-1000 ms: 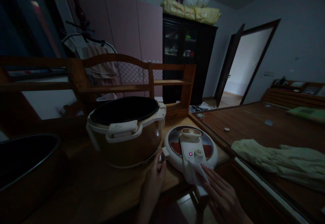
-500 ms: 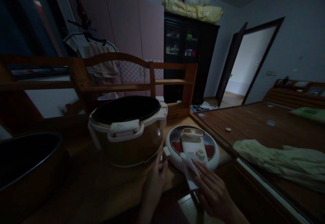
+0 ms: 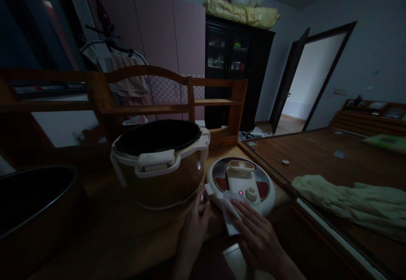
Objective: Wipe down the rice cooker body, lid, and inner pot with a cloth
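A round pressure cooker lid (image 3: 218, 170), white-rimmed with a raised handle, a round valve and a small pink-lit spot, lies on the wooden desk. My left hand (image 3: 195, 220) is closed, its fingertips gripping the white tab (image 3: 208, 190) at the lid's left edge. Under the fingers of my right hand (image 3: 256, 231) a white tissue (image 3: 231, 220) is pressed against the lid's near rim. Left of the lid stands the cooker body (image 3: 168, 187), uncovered, with a dark interior and a white side handle. Part of the tissue is hidden beneath my right fingers.
At the far left sits a dark inner pot (image 3: 38, 187). A wooden shelf rack (image 3: 146, 110) rises behind the cooker. To the right, a lower brown surface (image 3: 304, 151) holds a crumpled pale green cloth (image 3: 349, 199) and a small round white object (image 3: 285, 162).
My right hand and the tissue have slid a little left along the lid's near rim, uncovering the pink spot beside the valve. My left hand stays at the tab.
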Demonstrator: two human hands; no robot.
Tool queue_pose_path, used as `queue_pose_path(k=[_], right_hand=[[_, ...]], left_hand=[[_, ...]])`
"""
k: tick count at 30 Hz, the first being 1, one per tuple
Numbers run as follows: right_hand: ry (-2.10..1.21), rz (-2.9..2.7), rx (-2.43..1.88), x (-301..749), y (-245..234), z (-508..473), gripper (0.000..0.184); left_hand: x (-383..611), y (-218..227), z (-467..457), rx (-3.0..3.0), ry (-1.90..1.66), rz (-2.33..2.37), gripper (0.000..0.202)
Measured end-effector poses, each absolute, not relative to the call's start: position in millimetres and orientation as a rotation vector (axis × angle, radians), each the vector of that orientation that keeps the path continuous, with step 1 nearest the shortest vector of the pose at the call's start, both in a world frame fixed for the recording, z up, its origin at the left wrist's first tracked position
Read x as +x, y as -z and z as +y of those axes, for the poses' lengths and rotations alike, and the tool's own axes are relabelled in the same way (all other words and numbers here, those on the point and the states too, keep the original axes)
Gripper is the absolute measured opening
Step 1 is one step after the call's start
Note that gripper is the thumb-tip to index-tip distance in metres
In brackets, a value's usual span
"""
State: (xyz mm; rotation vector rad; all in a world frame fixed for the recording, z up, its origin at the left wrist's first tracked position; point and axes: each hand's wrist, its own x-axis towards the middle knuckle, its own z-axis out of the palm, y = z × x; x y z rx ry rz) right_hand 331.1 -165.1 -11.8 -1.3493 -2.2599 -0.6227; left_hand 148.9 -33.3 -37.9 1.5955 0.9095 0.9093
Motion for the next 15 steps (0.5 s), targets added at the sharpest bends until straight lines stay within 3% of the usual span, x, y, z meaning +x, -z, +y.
queue_pose_path(k=[7,15], right_hand=[[0.623,-2.367,-1.337,338,12,-179,0.067],[0.687,-2.278,-1.241,358,31,-197,0.061]], left_hand=[[149,35,-35,1.579,-0.896,0.926,0.053],[148,35,-36,1.602,-0.888,0.993,0.055]])
